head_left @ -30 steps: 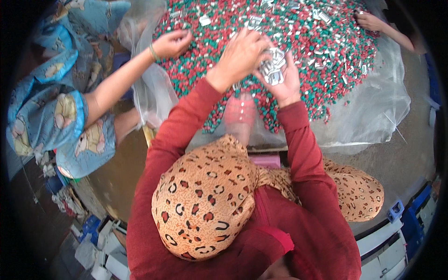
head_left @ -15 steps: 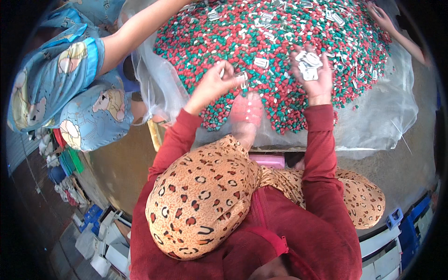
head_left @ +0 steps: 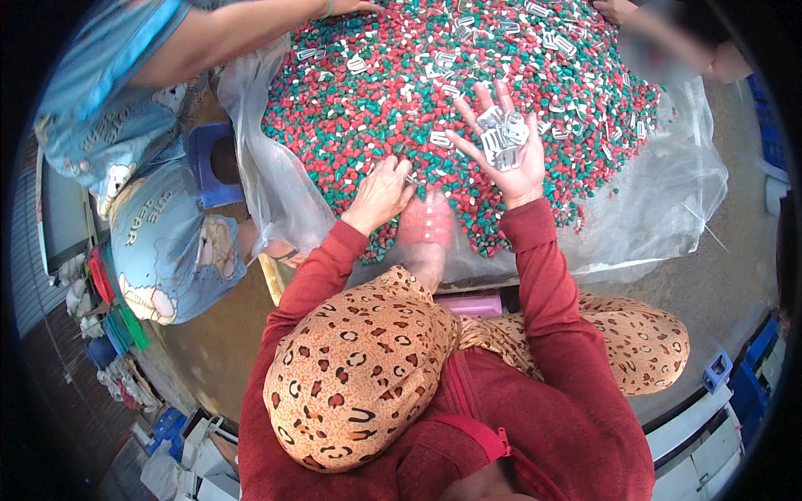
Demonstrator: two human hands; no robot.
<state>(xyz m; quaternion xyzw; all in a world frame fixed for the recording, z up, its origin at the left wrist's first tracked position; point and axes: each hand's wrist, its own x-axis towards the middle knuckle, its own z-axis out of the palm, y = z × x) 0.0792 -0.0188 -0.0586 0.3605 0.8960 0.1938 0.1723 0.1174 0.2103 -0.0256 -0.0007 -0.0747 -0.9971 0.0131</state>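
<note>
My right hand [head_left: 522, 171] is palm up with its fingers spread. A small heap of flat, silvery-white slotted pieces [head_left: 504, 138], like strap buckles, rests in it. My left hand [head_left: 383, 194] is over the near part of the pile, closed in a pinch. A small greyish edge shows at its fingertips, too little to name. Under both hands spreads a wide pile of small red, green and white pebble-like bits [head_left: 393, 108]. More slotted pieces lie scattered over it, one slotted piece [head_left: 440, 140] between my hands.
A translucent plastic sheet [head_left: 652, 221] lies under the pile. My foot in a pink sandal [head_left: 428, 221] rests at its near edge. At the left, a person in blue patterned clothes [head_left: 180, 267] reaches over the pile; another person's hand [head_left: 614, 10] is at the far right. A blue stool [head_left: 219, 196] stands left.
My left hand has lowered toward the near pile, and the slotted piece it pinched no longer shows clearly. My right hand has moved left with its heap. The person at the left has shifted.
</note>
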